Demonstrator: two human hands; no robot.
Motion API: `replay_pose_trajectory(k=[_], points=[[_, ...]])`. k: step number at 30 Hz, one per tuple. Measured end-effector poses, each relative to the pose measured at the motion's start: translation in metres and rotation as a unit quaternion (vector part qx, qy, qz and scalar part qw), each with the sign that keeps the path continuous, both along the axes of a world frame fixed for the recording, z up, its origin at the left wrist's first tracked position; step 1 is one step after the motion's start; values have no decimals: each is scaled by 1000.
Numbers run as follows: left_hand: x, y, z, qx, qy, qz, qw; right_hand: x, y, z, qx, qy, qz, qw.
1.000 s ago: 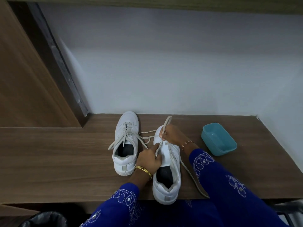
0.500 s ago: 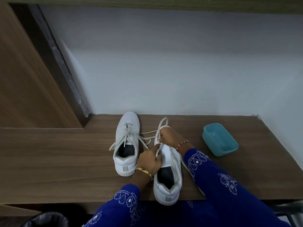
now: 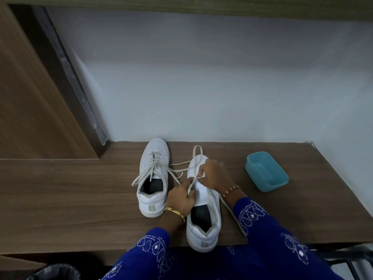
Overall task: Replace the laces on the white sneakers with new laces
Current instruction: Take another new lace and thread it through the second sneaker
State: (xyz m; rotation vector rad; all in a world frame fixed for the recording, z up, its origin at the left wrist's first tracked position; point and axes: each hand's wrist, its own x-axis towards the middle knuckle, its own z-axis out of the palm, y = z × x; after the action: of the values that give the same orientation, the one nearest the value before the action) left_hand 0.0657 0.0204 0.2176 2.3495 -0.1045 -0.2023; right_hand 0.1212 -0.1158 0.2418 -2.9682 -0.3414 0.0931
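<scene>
At the desk's (image 3: 60,199) near edge, our left hand (image 3: 182,199) pinches the lace (image 3: 196,158) low against the right sneaker (image 3: 203,215), while our right hand (image 3: 214,174) grips it higher. We should pull evenly, keeping the sneaker braced.

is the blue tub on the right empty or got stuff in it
Empty. The blue tub sits upright on the wooden desk, open side up, and its bare inner floor shows, with nothing lying in it.
</scene>
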Motion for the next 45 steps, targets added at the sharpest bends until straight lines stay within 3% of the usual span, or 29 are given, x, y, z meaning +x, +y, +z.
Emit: replay_pose_trajectory(k=[5,11,14,17,20,25,29,33,36,40,45], points=[[-3,4,4,-31,18,-6,999,-4,16,-4,-82,-45,-28,995],[-3,8,5,18,17,-39,999,-6,17,-5,-64,-44,-55,995],[-1,5,5,51,6,-49,998,-3,8,-4,-12,0,-65,998],[2,3,2,69,0,-49,996,5,-6,8,150,82,-66,983],[3,2,0,81,-9,-51,995,-3,-13,46,385,174,-82,903],[1,-1,4,94,-16,-56,994,-12,-23,107,706,189,-9,682],[0,1,4,86,-6,-56,995,-19,-25,156,821,173,120,531],[1,-2,6,93,-5,-60,994,-33,-36,189,865,157,216,424],[1,-2,6,82,-2,-58,995,-38,-41,194,857,160,249,422],[0,3,12,24,23,-56,998,-41,-40,166,829,190,188,492],[-2,10,10,-48,64,-51,995,-42,-31,104,795,251,57,549]])
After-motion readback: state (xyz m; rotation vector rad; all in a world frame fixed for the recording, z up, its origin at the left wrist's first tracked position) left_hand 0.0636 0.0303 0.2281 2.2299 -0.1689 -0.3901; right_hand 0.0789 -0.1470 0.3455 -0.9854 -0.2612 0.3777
